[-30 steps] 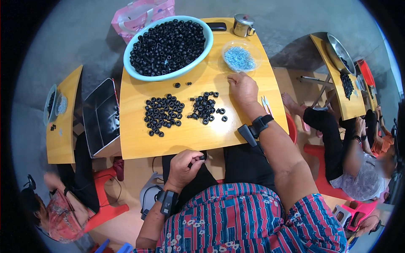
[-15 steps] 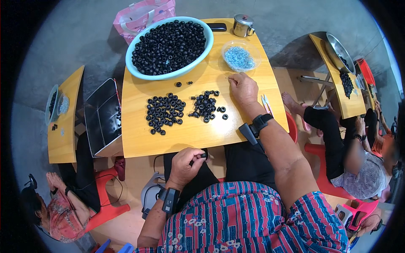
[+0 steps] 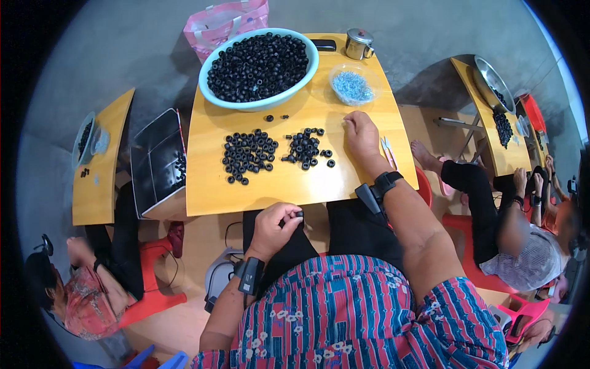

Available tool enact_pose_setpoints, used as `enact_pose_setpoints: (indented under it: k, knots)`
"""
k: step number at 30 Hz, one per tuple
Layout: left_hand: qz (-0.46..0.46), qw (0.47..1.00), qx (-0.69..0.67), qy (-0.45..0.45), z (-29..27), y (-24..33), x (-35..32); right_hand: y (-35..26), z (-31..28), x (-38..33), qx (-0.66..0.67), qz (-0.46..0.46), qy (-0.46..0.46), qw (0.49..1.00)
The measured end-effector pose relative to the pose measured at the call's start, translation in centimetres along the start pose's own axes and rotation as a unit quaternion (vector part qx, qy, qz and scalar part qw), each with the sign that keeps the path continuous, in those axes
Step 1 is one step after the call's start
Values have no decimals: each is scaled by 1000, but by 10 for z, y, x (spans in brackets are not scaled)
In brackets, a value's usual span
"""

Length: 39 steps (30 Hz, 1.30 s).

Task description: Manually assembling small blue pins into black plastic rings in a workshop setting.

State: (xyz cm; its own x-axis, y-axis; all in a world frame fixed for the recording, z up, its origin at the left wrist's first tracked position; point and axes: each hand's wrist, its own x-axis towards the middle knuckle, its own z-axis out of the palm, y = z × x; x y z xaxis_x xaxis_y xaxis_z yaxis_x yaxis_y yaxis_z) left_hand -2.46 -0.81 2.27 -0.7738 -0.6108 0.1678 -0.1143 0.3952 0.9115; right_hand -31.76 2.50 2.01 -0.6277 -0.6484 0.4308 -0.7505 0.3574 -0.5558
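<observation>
Below the table's near edge, my left hand point(image 3: 274, 231) pinches a black ring-shaped part point(image 3: 300, 214) between thumb and fingers. My right hand point(image 3: 362, 136) is closed over the right side of the table, fingertips pressed together; whatever they hold is hidden or too small to make out. Just beyond it stands a clear plastic bowl point(image 3: 335, 72) of tiny light-blue clear pieces point(image 3: 353, 87). Left of that hand lie two piles of small black parts: a wider pile of rings point(image 3: 247, 152) and a smaller mixed pile point(image 3: 303, 147).
A light-blue basin point(image 3: 207, 87) heaped with black rings stands on the wooden table point(image 3: 319, 184). Scissors point(image 3: 388, 152) lie by my right wrist; a metal mug point(image 3: 359, 44) stands at the back. A black-lined box point(image 3: 153, 160) adjoins the left side. People sit at tables on both sides.
The whole view has shifted slightly. My right hand's fingers are drawn in more than before, at nearly the same spot on the table. My left hand keeps its black ring-shaped part.
</observation>
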Motion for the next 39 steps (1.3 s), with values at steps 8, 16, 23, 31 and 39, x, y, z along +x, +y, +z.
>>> enact_pose_setpoints:
  k: [8, 16, 23, 31, 39]
  knots:
    - [-76, 983, -167, -1, -9, -6, -9, -55, -65, -46, 93, -74, -79, 990]
    - [-156, 889, -430, 9, 13, -13, -26, -104, -64, -112, 128, -137, -263, 946]
    - [-153, 885, -440, -22, 17, -17, -30, -107, -61, -113, 126, -183, -274, 936]
    - [-141, 886, -440, -28, 18, -20, -27, -114, -58, -113, 70, -223, -301, 925]
    - [-158, 871, -465, -4, 19, -20, -25, -126, -54, -116, -19, -281, -320, 905]
